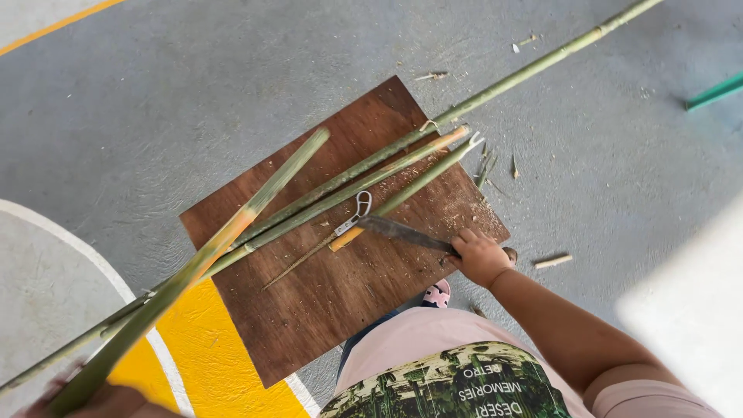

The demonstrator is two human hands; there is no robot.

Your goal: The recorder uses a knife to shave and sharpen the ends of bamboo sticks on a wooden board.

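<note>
right hand closed round the handle of a dark knife, blade flat across the wooden board, tip touching a split bamboo strip. left hand at bottom-left frame edge, mostly cut off, gripping the near end of a flat bamboo slat raised over the board, likely to keep it off the blade. long bamboo pole runs diagonally past the board's top corner onto grey floor. board carries the cutting. small metal hook tool lies beside the blade. open floor all round; shavings near right edge.
</note>
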